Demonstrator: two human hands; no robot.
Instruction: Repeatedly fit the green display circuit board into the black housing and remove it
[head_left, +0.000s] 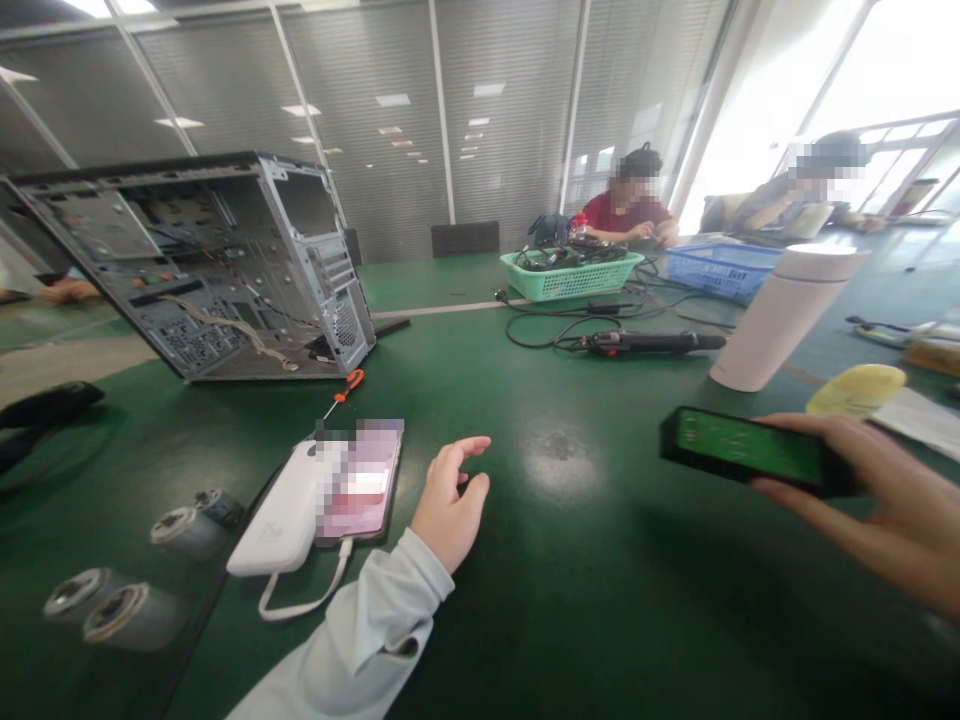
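Black box [739,446] with a green face sits in my right hand [892,505], gripped at its right end, thumb and fingers closed on its long edges, above the green table [555,620]. My left hand [450,505] is free, fingers loosely curled and thumb apart, just beside a phone [379,510] and a white power bank [274,525]. Beyond the box stands a pale bottle [776,325]; farther off lie a power screwdriver [645,343] and a green basket [577,280] of cables. Leftward stands an open computer case [247,345].
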